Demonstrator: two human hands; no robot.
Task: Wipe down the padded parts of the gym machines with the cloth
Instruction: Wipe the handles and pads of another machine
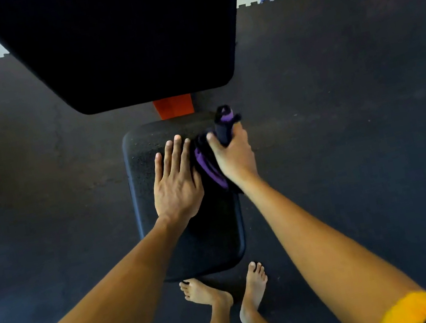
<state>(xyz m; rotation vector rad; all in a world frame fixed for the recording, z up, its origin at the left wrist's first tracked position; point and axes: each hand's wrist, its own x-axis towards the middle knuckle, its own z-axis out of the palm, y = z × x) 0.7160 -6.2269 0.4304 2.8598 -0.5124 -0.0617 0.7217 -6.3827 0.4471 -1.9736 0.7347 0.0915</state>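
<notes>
From the head camera, the left hand (175, 179) lies flat on the black seat pad (141, 151), fingers straight and close together. The right hand (233, 155) is closed round a bunched black-and-purple cloth (208, 167) at the pad's right edge. One end of the cloth pokes up past the fist and the rest trails beneath the wrist onto the pad.

The main risk is probably poor coverage. Wadded like this, the cloth meets the vinyl over a narrow patch only, so a stroke would likely leave strips unwiped, above all the area under the flat left palm (which may also smear skin oil back onto the pad).

The cloth sits so near the edge that a sideways pass could drag its loose tail off onto the rubber floor mat (339, 110), where it might pick up grit.

A forward stroke could catch the raised end in the gap by the orange frame (173, 107) below the backrest pad (114, 42).

The bare feet (203, 291) stand just beside the pad's front, so leaning hard could knock a toe.
</notes>
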